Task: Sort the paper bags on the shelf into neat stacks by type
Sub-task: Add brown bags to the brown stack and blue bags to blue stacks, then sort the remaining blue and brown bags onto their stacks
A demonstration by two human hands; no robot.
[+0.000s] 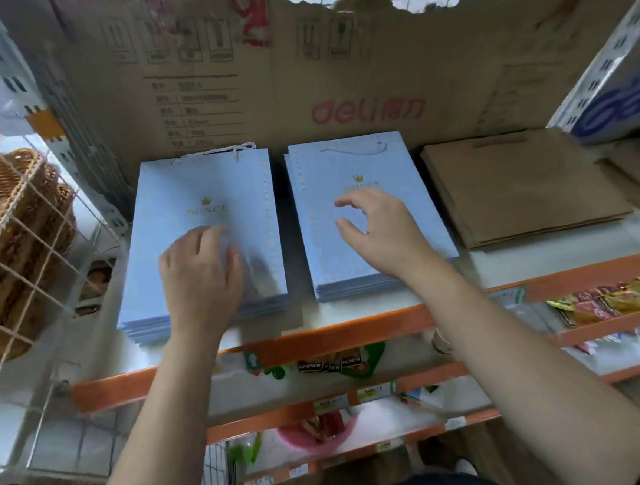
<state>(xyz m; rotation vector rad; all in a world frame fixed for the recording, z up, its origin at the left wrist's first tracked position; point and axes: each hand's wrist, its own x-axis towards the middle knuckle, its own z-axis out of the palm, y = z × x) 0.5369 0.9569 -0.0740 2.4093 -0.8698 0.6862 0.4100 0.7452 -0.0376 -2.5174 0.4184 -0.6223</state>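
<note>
Cardboard sheet [334, 67] lines back of shelf [357, 327], likely as stop to square bags against. Three piles sit side by side on shelf, one type each. Brown bags [518, 186] lie flat at right, apart from blue. Left blue stack [198, 191] and right blue stack [341, 155] sit close together, handles toward back. Left hand [200, 268] flat on left stack, fingers extended, gripping nothing; probably steadying it. Right hand [379, 233] over right stack, fingers loosely bent, empty; contact unclear.

Two bag stacks [198, 237] [370, 214] left of third [522, 186]
</note>
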